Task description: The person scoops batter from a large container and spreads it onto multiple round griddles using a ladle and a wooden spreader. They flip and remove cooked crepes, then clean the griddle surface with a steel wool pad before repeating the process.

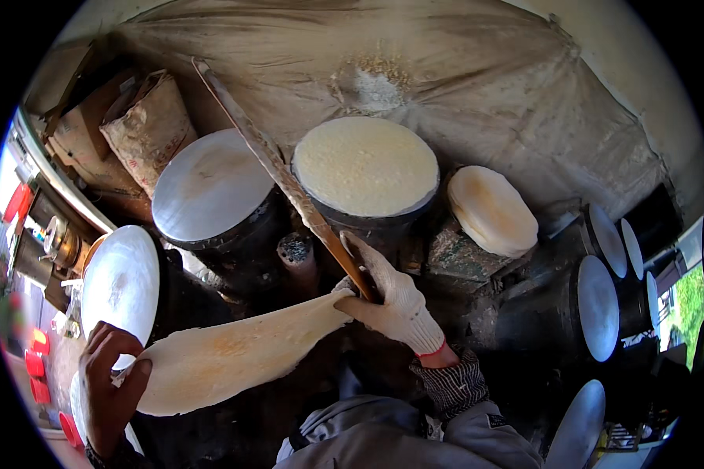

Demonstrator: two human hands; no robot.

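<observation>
A thin, pale flatbread with light brown patches hangs stretched between my two hands. My left hand, bare, pinches its left end between thumb and fingers. On my right hand is a white knitted glove with a red-edged cuff. It grips the brown lower end of a long, flat scraper, seemingly of wood, and the bread's other end at the thumb. The scraper's far part slants up and left, coated with whitish residue. Beyond it, a round griddle carries a spread layer of pale batter.
Left of the scraper stands a bare round griddle; another griddle is nearer my left hand. A stack of flatbreads lies at right. More griddles line the right side. A short pipe-like post rises between the dark drums.
</observation>
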